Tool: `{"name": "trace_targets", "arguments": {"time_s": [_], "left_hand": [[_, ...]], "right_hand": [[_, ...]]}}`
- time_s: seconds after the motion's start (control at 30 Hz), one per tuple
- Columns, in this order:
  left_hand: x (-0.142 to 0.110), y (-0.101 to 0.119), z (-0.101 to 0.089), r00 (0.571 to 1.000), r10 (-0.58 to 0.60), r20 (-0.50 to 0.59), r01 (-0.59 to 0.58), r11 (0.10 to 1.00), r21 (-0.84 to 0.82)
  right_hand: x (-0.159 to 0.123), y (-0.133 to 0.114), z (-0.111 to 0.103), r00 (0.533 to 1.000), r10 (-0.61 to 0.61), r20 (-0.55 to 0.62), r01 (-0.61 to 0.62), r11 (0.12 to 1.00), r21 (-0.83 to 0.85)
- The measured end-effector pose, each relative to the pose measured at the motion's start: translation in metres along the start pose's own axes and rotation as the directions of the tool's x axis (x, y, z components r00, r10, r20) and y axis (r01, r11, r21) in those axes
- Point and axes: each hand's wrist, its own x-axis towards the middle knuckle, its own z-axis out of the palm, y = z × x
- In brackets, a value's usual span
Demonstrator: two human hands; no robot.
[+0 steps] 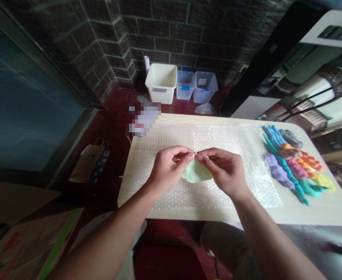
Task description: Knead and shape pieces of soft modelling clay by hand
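Observation:
My left hand (167, 168) and my right hand (223, 169) meet above the middle of a small light wooden table (319, 210). Both pinch the top edge of a flat, pale green piece of soft material (194, 174), thumbs and forefingers pressed together and touching each other. The piece hangs just over a sheet of bubble wrap (206, 140) that covers most of the tabletop. What the material is made of I cannot make out for sure; it looks like wool or clay.
A heap of coloured strands (293, 163) in blue, purple, pink, orange, yellow and teal lies at the table's right. Behind the table stand a white bin (161, 82) and two clear boxes (196, 86) against a brick wall. A paper bag (89, 163) sits on the floor left.

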Motion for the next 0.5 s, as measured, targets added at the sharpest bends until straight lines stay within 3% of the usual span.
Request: {"name": "trace_targets", "arguments": {"time_s": [0.17, 0.37, 0.5], "left_hand": [[0.0005, -0.0003, 0.0010, 1.000, 0.010, 0.016, -0.010, 0.999, -0.037], [0.0000, 0.0008, -0.0014, 0.999, 0.022, -0.027, -0.021, 0.999, 0.031], [-0.0005, -0.0006, 0.0003, 0.999, 0.033, -0.004, -0.032, 0.999, 0.036]], "right_hand": [[0.0014, -0.0011, -0.0011, 0.992, -0.126, 0.012, 0.127, 0.990, -0.065], [0.0010, 0.0012, 0.0004, 0.999, -0.014, -0.030, 0.015, 0.999, 0.039], [0.0003, 0.0010, -0.0021, 0.998, -0.070, 0.000, 0.070, 0.997, -0.037]]}}
